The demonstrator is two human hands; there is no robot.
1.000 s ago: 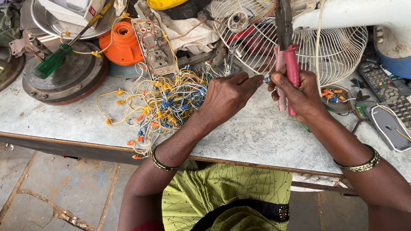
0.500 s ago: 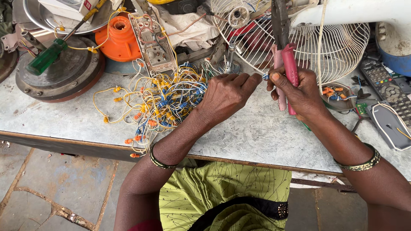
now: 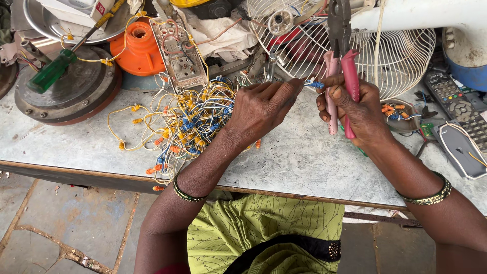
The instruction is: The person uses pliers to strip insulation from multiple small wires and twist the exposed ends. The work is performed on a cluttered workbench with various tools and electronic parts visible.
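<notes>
- Your right hand [image 3: 355, 109] is closed around the pink-and-red handles of a pair of pliers [image 3: 341, 61], whose dark nose points up and away from you, in front of the white wire fan guard [image 3: 401, 50].
- Your left hand [image 3: 261, 106] is pinched shut on a short piece of blue-tipped wire [image 3: 314, 84]; the wire's end sits between your two hands, just beside your right fingertips and below the pliers' nose.
- The pliers' nose is not on the wire: it stands above it, so I judge the cut or strip on this piece as not yet made.
- Just beside your left wrist lies the wire bundle [image 3: 185, 124], a loose tangle of yellow, white and blue leads with orange and blue caps, spread over the tabletop [image 3: 299, 157]. It looks mostly unsorted, so most of the work seems to lie ahead.
- A small dish [image 3: 401, 124] near your right hand holds a few orange and blue bits; they may be finished pieces, but they are too small to tell.
- Farther off rest an orange plastic part [image 3: 133, 48], an opened switch board [image 3: 177, 53], a green-handled screwdriver [image 3: 50, 73] on a round metal motor housing [image 3: 76, 96], and two remote controls [image 3: 459, 109].
</notes>
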